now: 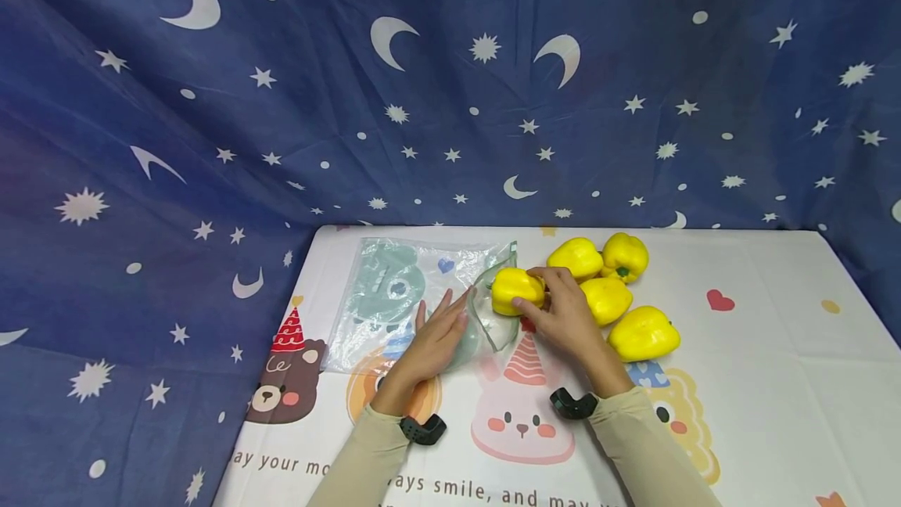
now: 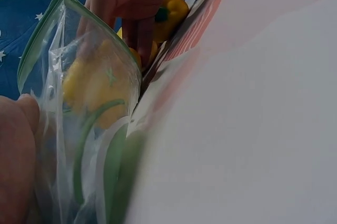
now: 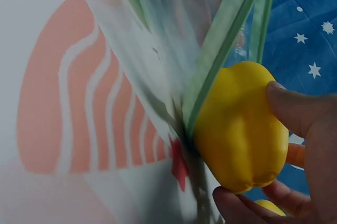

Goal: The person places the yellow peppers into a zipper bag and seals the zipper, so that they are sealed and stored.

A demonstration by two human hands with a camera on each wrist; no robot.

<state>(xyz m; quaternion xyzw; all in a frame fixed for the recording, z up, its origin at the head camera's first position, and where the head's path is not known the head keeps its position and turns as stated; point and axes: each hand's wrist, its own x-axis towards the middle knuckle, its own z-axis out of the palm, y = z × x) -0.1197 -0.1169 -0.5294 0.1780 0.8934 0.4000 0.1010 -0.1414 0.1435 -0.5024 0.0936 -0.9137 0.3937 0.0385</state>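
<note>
A clear zip bag (image 1: 376,288) with a green print and green-edged mouth lies on the tablecloth, its mouth gaping to the right. My left hand (image 1: 436,339) rests on the bag near that mouth, fingers fairly straight; in the left wrist view a fingertip (image 2: 29,109) touches the plastic. With thumb and fingers, my right hand (image 1: 563,311) grips a yellow bell pepper (image 1: 517,291) right at the opening. The right wrist view shows the pepper (image 3: 242,129) against the green seal strip (image 3: 224,50), the thumb on its side and fingers below.
Several more yellow bell peppers lie just right of my right hand, the nearest one (image 1: 644,333) beside the wrist. The white tablecloth (image 1: 774,382) carries cartoon animal prints. A blue star-and-moon curtain (image 1: 450,84) hangs behind and to the left.
</note>
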